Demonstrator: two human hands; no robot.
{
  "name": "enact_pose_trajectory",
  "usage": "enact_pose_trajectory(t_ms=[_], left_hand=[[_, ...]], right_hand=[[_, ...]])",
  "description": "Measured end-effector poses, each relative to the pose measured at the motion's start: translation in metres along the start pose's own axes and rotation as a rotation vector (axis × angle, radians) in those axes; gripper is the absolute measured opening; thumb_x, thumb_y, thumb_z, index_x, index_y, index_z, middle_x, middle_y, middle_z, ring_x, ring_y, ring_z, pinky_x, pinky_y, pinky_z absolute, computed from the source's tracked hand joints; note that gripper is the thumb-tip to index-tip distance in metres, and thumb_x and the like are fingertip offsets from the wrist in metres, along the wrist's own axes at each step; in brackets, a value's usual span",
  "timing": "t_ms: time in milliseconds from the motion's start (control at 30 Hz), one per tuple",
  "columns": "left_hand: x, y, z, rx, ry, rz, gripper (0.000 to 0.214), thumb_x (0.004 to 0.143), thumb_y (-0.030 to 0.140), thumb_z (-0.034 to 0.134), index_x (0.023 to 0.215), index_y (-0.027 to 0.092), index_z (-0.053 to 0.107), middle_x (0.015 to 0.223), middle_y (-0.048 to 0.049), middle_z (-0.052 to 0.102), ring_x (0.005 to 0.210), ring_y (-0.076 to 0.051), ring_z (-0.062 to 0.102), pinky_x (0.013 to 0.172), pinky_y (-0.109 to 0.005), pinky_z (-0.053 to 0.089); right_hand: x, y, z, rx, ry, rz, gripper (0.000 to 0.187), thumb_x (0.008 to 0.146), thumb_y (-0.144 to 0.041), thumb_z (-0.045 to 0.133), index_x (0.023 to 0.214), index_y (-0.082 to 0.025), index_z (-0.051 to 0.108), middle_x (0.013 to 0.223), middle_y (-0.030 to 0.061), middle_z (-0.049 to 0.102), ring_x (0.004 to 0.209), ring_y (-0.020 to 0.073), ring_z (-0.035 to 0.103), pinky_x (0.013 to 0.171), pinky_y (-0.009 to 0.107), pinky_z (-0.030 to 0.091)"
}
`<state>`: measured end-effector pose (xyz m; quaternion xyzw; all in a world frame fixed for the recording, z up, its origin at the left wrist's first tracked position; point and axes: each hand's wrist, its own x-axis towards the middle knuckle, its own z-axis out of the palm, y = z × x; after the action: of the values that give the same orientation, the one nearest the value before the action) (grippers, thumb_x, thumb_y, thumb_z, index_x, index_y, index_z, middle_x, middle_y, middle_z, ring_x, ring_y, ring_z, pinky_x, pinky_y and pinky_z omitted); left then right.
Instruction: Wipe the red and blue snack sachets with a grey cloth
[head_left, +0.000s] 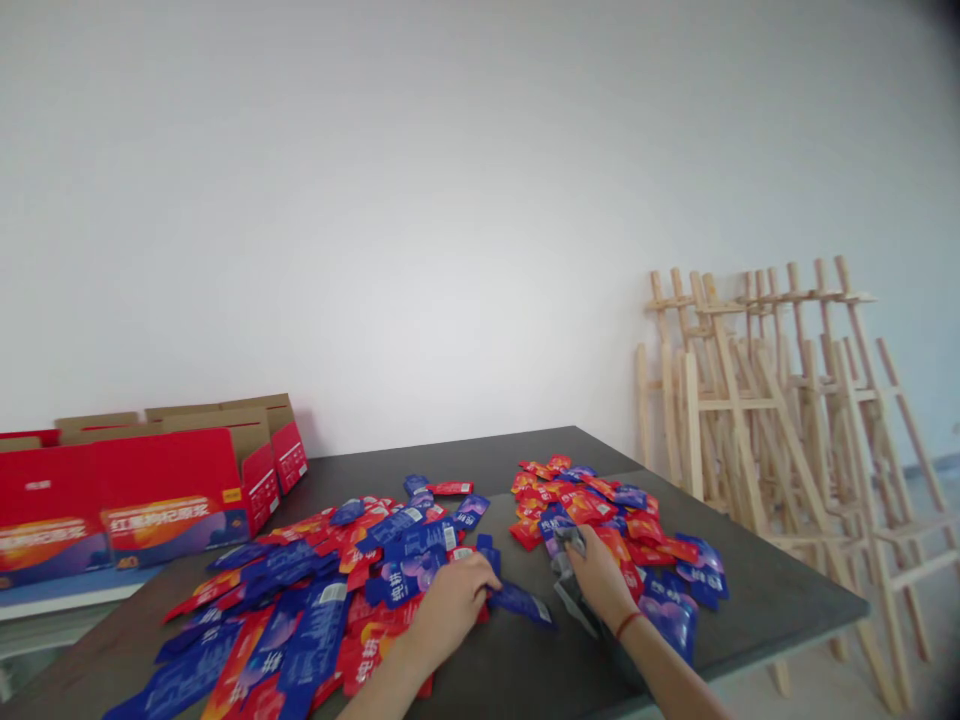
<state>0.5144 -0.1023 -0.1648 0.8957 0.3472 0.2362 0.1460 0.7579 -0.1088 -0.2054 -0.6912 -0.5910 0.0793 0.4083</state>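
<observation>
My left hand (456, 606) is closed, its fingertips pinching one end of a blue sachet (523, 604) above the dark table (517, 665). Under and beside that hand spreads a large heap of red and blue sachets (405, 540). My right hand (602, 582), with a thin red band at the wrist, is closed on a grey, partly see-through plastic bag (571, 598) whose lower edge hangs toward the table. Beyond and to the right of it lies a second pile of red and blue sachets (589, 503). The right fingertips are partly hidden by the plastic.
Red printed cardboard boxes (172, 490) with raised brown flaps stand at the left, on a lower surface. Several wooden easels (750, 400) lean against the white wall (465, 220) at the right, past the table's edge.
</observation>
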Motion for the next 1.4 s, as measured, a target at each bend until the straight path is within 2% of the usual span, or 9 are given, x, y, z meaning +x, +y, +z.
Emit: enact_pose_trajectory(t_ms=[233, 433, 567, 767, 867, 1033, 1133, 1267, 1400], left_hand=[[-0.017, -0.008, 0.037, 0.375, -0.149, 0.062, 0.019, 0.086, 0.012, 0.040, 0.097, 0.020, 0.053, 0.100, -0.0045, 0.064, 0.092, -0.018, 0.060, 0.079, -0.027, 0.046], [-0.019, -0.001, 0.032, 0.497, -0.198, 0.058, 0.017, 0.089, 0.014, 0.037, 0.094, 0.021, 0.052, 0.094, -0.0029, 0.063, 0.088, -0.016, 0.060, 0.078, -0.026, 0.046], [-0.011, -0.001, 0.005, 0.469, -0.070, -0.049, 0.023, 0.087, 0.010, 0.034, 0.094, 0.021, 0.053, 0.099, -0.0042, 0.063, 0.090, -0.017, 0.061, 0.078, -0.026, 0.046], [-0.003, -0.029, -0.071, 0.549, 0.282, -0.185, 0.026, 0.091, 0.017, 0.030, 0.102, 0.018, 0.053, 0.106, -0.0071, 0.062, 0.094, -0.018, 0.061, 0.082, -0.029, 0.045], [-0.015, -0.046, -0.083, 0.648, 0.293, -0.180, 0.030, 0.089, 0.015, 0.032, 0.111, 0.016, 0.052, 0.113, -0.0097, 0.060, 0.098, -0.019, 0.059, 0.084, -0.031, 0.044], [-0.040, -0.059, -0.068, 0.737, 0.073, -0.081, 0.034, 0.080, 0.002, 0.034, 0.086, 0.020, 0.063, 0.093, -0.0057, 0.065, 0.095, -0.021, 0.056, 0.087, -0.037, 0.039], [-0.038, -0.057, -0.065, 0.730, 0.000, -0.097, 0.034, 0.076, 0.000, 0.036, 0.068, 0.019, 0.063, 0.076, -0.0051, 0.065, 0.089, -0.021, 0.055, 0.089, -0.039, 0.035], [0.005, -0.043, -0.053, 0.715, 0.039, -0.150, 0.031, 0.081, 0.011, 0.037, 0.069, 0.016, 0.065, 0.075, -0.0094, 0.065, 0.089, -0.023, 0.055, 0.091, -0.041, 0.034], [0.073, -0.021, -0.005, 0.369, -0.010, -0.294, 0.022, 0.079, 0.025, 0.049, 0.089, 0.015, 0.064, 0.101, -0.0129, 0.064, 0.106, -0.026, 0.053, 0.095, -0.038, 0.035]], right_hand=[[-0.057, -0.051, 0.035, -0.168, -0.173, -0.441, 0.027, 0.070, -0.012, 0.052, 0.095, -0.021, 0.054, 0.101, 0.0040, 0.059, 0.096, 0.0219, 0.051, 0.086, 0.034, 0.038], [-0.039, -0.027, 0.027, -0.425, -0.133, -0.246, 0.028, 0.074, -0.009, 0.051, 0.099, -0.019, 0.056, 0.104, 0.0072, 0.059, 0.102, 0.0243, 0.050, 0.084, 0.034, 0.038], [-0.027, -0.012, 0.019, -0.428, -0.137, -0.211, 0.032, 0.072, -0.010, 0.054, 0.102, -0.018, 0.056, 0.109, 0.0080, 0.059, 0.103, 0.0248, 0.051, 0.084, 0.034, 0.039], [-0.035, -0.011, 0.024, -0.415, -0.119, -0.218, 0.034, 0.072, -0.011, 0.055, 0.105, -0.021, 0.056, 0.112, 0.0067, 0.059, 0.107, 0.0248, 0.050, 0.089, 0.036, 0.036], [-0.037, -0.014, 0.023, -0.415, -0.120, -0.222, 0.034, 0.072, -0.012, 0.055, 0.104, -0.021, 0.056, 0.111, 0.0068, 0.059, 0.106, 0.0252, 0.051, 0.088, 0.036, 0.036], [-0.037, -0.020, 0.020, -0.428, -0.107, -0.232, 0.030, 0.072, -0.014, 0.057, 0.101, -0.021, 0.056, 0.108, 0.0061, 0.059, 0.105, 0.0255, 0.050, 0.088, 0.037, 0.036], [-0.037, -0.019, 0.023, -0.433, -0.095, -0.235, 0.031, 0.072, -0.014, 0.057, 0.102, -0.021, 0.056, 0.107, 0.0059, 0.059, 0.104, 0.0254, 0.050, 0.088, 0.037, 0.036], [-0.038, -0.015, 0.026, -0.406, -0.091, -0.238, 0.032, 0.071, -0.013, 0.057, 0.102, -0.022, 0.056, 0.108, 0.0059, 0.059, 0.105, 0.0255, 0.050, 0.088, 0.037, 0.035], [-0.039, -0.014, 0.023, -0.364, -0.088, -0.230, 0.029, 0.072, -0.011, 0.053, 0.098, -0.023, 0.056, 0.107, 0.0054, 0.059, 0.102, 0.0244, 0.051, 0.086, 0.036, 0.036]])
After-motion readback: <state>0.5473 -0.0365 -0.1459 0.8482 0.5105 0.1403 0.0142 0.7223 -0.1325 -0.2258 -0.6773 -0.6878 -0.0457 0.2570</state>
